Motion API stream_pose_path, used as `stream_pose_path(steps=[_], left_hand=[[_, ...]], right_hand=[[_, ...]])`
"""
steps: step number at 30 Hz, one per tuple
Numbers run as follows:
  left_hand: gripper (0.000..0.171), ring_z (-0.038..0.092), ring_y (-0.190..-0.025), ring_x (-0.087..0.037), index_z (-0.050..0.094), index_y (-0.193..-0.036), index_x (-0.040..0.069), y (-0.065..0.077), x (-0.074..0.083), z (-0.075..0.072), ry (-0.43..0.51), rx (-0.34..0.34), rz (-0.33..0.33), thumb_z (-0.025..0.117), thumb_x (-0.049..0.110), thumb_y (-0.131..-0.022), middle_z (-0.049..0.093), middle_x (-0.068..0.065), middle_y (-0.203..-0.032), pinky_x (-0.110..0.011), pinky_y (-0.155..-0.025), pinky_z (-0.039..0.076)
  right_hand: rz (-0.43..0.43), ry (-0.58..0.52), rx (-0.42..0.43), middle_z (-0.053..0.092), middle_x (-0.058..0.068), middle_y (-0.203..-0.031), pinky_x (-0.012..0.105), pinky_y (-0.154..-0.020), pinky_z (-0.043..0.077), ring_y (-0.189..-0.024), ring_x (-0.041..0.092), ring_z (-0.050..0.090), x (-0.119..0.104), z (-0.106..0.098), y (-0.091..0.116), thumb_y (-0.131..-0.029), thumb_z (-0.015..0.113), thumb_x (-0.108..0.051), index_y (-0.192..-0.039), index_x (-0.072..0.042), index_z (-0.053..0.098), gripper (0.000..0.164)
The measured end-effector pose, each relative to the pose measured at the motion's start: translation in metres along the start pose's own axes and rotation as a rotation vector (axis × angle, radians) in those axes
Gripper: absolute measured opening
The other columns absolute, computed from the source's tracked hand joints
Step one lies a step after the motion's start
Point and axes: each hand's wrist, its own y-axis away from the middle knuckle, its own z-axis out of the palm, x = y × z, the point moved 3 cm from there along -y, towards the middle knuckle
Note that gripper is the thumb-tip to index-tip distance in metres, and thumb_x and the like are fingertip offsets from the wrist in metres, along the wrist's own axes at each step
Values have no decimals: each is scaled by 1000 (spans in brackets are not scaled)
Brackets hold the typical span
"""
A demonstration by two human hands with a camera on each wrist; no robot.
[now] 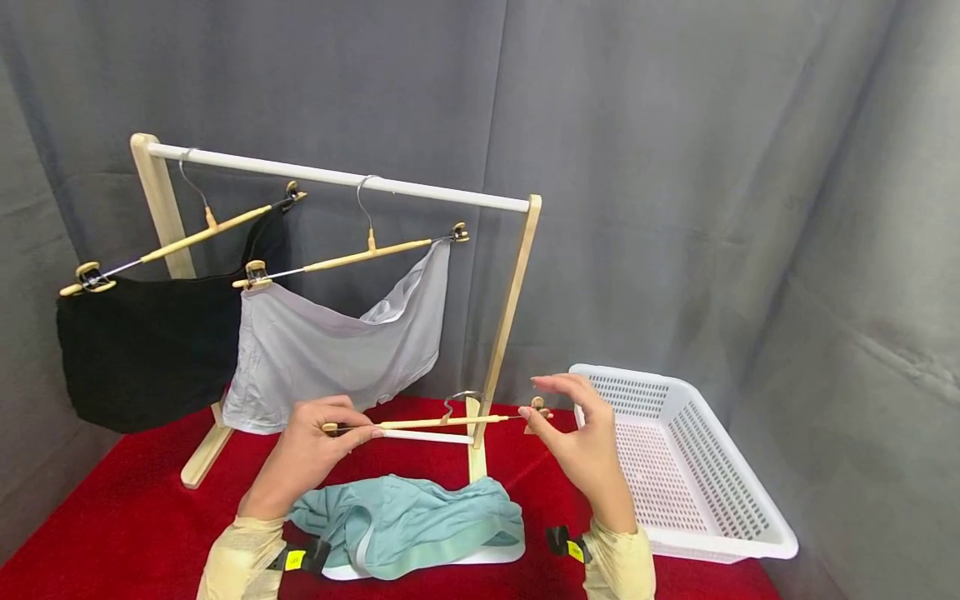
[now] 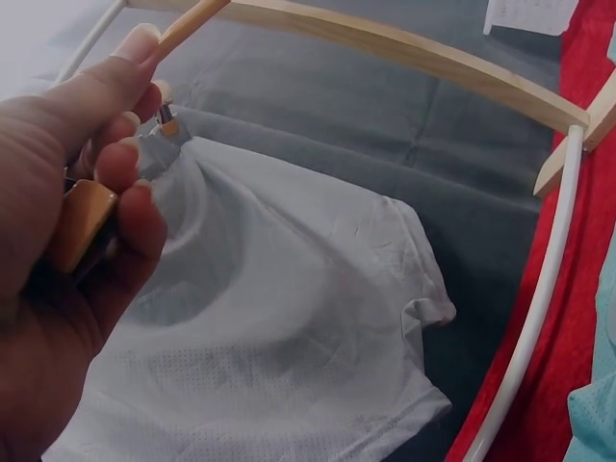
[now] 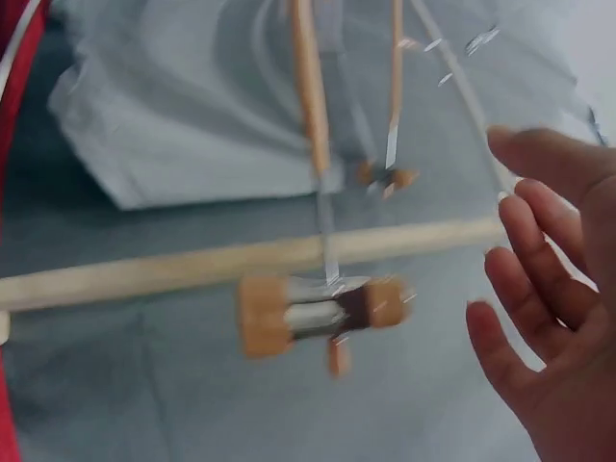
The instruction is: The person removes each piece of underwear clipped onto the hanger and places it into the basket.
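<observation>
My left hand (image 1: pixel 318 446) grips the left end of a wooden clip hanger (image 1: pixel 442 422), held level in front of the rack. In the left wrist view, fingers curl around its end clip (image 2: pixel 85 223) and the thumb presses along the bar. At the other end my right hand (image 1: pixel 588 446) has thumb and fingers spread, close to the right clip (image 1: pixel 538 407). The right wrist view shows that clip (image 3: pixel 318 313) hanging apart from the fingers. Below the hanger, teal underwear (image 1: pixel 427 517) lies loosely spread over something white.
A wooden rack (image 1: pixel 508 317) with a white rail (image 1: pixel 337 177) stands behind. Black shorts (image 1: pixel 150 350) and light grey shorts (image 1: pixel 337 350) hang from it on clip hangers. A white perforated basket (image 1: pixel 738 467) sits at the right on the red cloth (image 1: pixel 135 517).
</observation>
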Motion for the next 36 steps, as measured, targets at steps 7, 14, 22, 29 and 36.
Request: stream_pose_path(steps=[7, 14, 22, 29, 36], left_hand=[[7, 47, -59, -9, 72, -83, 24, -2, 6, -5, -42, 61, -1, 73, 24, -76, 57, 7, -69, -25, -49, 41], [9, 47, -58, -10, 72, -84, 13, -1, 24, -10, -43, 74, 9, 73, 16, -75, 58, 0, -67, -25, -48, 42], [9, 47, -59, -8, 72, -85, 24, 0, 1, -10, -63, 74, 29, 72, 27, -76, 58, 9, -69, -23, -51, 41], [8, 46, -60, -7, 72, -84, 28, 0, -2, -7, -62, 74, 43, 72, 28, -76, 57, 10, -68, -24, -50, 39], [8, 47, -60, -8, 72, -84, 25, -1, -3, -7, -57, 72, 37, 73, 24, -76, 57, 9, -68, -24, -52, 40]], right_hand=[[-1, -59, -402, 63, -11, -90, 27, -74, 48, -85, 6, 57, -22, 23, 12, -80, 69, -19, -95, -23, 66, 16], [92, 83, -916, 49, -9, -126, 22, -87, 44, -116, 6, 42, -7, 91, 42, -74, 73, -36, -121, -24, 55, 52], [217, 287, -1166, 11, 5, -153, 37, -93, 42, -136, 30, 15, 26, 163, 87, -54, 85, -39, -146, -29, 22, 113], [249, 363, -1286, 26, 1, -147, 33, -89, 43, -129, 25, 27, 45, 182, 109, -49, 85, -48, -147, -26, 18, 120], [226, 252, -1264, 41, -3, -130, 21, -89, 41, -117, 9, 39, 53, 186, 110, -57, 83, -40, -146, -20, 21, 110]])
